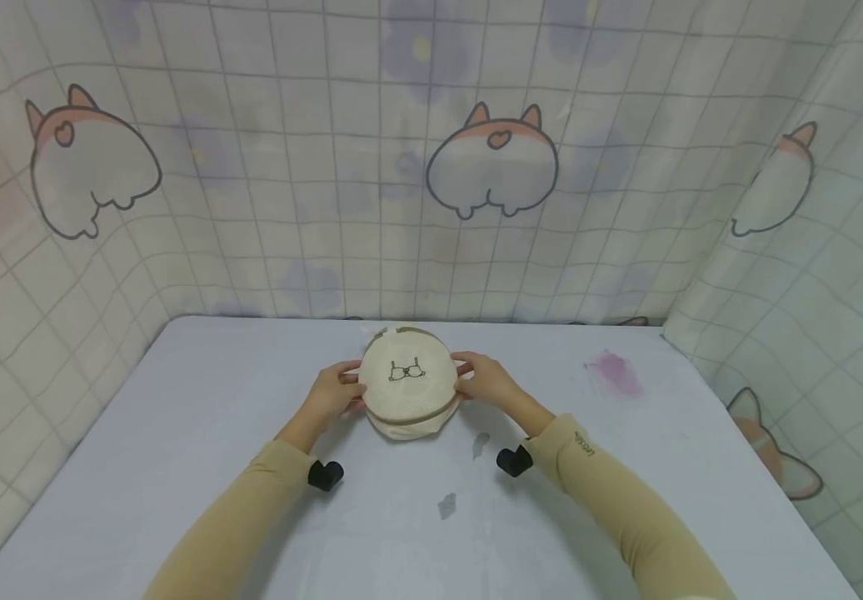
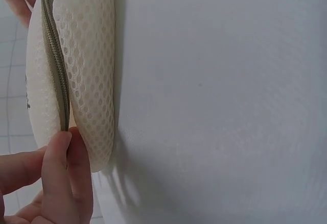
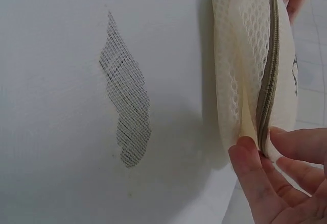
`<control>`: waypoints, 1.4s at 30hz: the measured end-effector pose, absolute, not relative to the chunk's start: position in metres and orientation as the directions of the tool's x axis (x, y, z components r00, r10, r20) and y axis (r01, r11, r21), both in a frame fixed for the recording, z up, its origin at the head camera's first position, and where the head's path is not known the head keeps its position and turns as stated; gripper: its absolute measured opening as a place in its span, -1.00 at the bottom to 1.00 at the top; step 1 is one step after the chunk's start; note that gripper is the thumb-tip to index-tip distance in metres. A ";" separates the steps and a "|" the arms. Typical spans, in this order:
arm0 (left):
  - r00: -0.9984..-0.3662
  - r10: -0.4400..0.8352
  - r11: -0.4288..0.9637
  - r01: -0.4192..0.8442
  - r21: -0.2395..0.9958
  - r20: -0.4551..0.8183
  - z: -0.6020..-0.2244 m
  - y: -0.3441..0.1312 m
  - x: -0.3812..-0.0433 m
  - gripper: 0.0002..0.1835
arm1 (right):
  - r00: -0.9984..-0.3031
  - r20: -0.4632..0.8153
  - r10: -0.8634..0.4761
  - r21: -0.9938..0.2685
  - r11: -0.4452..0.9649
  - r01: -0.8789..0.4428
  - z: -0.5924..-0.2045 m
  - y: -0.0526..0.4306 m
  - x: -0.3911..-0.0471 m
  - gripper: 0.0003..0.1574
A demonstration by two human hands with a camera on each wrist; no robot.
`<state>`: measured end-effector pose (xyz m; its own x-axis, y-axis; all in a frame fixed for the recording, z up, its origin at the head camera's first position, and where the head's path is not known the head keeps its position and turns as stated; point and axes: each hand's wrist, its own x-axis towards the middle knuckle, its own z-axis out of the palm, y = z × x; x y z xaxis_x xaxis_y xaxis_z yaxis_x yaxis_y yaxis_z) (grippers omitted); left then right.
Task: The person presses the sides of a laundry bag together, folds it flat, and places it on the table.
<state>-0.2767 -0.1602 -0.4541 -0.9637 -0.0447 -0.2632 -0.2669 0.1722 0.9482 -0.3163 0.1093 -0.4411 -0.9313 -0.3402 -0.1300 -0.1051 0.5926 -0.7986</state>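
A round cream mesh laundry bag [image 1: 394,400] sits toward the back of the white table, a small dark bra-like outline on its top. Around its side runs a khaki zipper [image 2: 57,66]. My left hand [image 1: 330,396] grips the bag's left edge; in the left wrist view its thumb and finger pinch the zipper band. On the opposite side my right hand [image 1: 487,381] holds the edge, its fingertips beside the zipper end in the right wrist view. A gap shows between the mesh and the zipper band there. The bag's inside is mostly hidden.
The white table [image 1: 199,467] carries grey patches [image 1: 447,506] in front of the bag and a pink stain [image 1: 615,372] at the right. Behind and beside it hangs a checked curtain [image 1: 371,250] with cartoon animals. Black wrist-worn devices [image 1: 326,476] show near both cuffs.
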 end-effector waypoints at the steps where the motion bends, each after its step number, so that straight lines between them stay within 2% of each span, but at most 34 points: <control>1: -0.964 -0.047 0.175 -0.266 0.948 -0.262 -0.454 -0.160 -0.276 -0.40 | -0.928 -0.119 -0.352 -0.773 0.620 -0.136 -0.440 0.109 -0.316 -0.27; 14: -0.975 0.016 0.270 -0.210 0.940 -0.222 -0.443 -0.165 -0.273 -0.35 | -0.901 -0.086 -0.425 -0.569 0.764 -0.305 -0.425 0.112 -0.308 -0.31; 27: -0.963 0.067 0.381 -0.218 0.898 -0.262 -0.438 -0.166 -0.269 -0.34 | -0.888 -0.085 -0.451 -0.457 0.810 -0.368 -0.414 0.108 -0.301 -0.31; 35: -0.978 0.092 0.583 -0.101 0.806 -0.189 -0.439 -0.161 -0.264 -0.26 | -0.864 -0.063 -0.499 -0.417 0.800 -0.432 -0.416 0.112 -0.301 -0.29; 42: -0.990 0.127 0.705 0.041 0.708 -0.069 -0.440 -0.159 -0.262 -0.30 | -0.840 0.009 -0.543 -0.392 0.771 -0.502 -0.419 0.111 -0.301 -0.29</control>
<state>-0.2615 -0.1587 -0.4398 -0.9895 0.1269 -0.0690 0.0411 0.7055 0.7076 -0.3011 0.1109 -0.4186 -0.8398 -0.5428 0.0085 -0.5021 0.7707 -0.3924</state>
